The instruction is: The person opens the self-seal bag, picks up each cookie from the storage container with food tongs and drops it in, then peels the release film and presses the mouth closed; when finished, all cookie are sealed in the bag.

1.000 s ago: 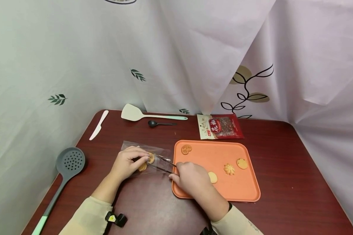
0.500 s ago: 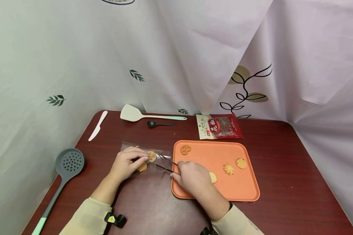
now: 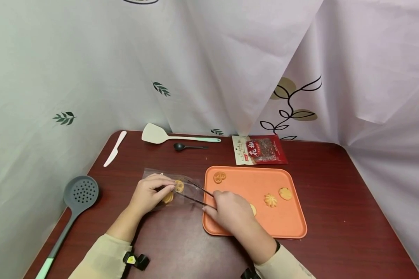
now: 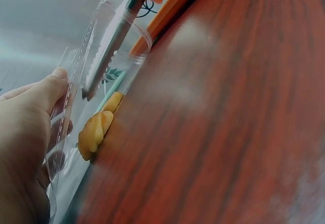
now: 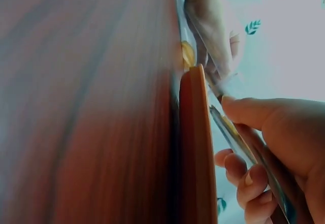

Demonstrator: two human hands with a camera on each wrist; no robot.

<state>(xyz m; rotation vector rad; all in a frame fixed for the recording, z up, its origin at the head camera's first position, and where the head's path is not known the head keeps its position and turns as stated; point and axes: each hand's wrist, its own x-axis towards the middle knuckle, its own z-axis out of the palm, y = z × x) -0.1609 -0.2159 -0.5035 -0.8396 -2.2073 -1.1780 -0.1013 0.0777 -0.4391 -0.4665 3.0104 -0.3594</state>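
A clear plastic bag [image 3: 153, 176] lies on the dark red table [image 3: 335, 193], with biscuits [image 3: 179, 186] at its mouth. My left hand [image 3: 150, 193] pinches the bag's open edge [image 4: 66, 127]. My right hand [image 3: 230, 211] grips metal tongs [image 3: 195, 193]; their tips reach into the bag beside a biscuit [image 4: 96, 130]. In the left wrist view the serrated tong tip [image 4: 104, 56] sits inside the plastic. The right wrist view shows my fingers [image 5: 264, 127] curled round the tongs [image 5: 238, 142]. An orange tray [image 3: 286, 228] to the right carries several biscuits [image 3: 270, 200].
A grey slotted ladle [image 3: 75, 201] lies at the left edge. At the back are a white plastic knife [image 3: 114, 148], a cream spatula [image 3: 160, 135], a small black spoon [image 3: 183, 147] and a red snack packet [image 3: 260, 149]. Curtains surround the table.
The tongs have spread slightly and their tips have pushed further into the bag toward the biscuit. My right hand has edged a little right over the tray; the left hand holds still.
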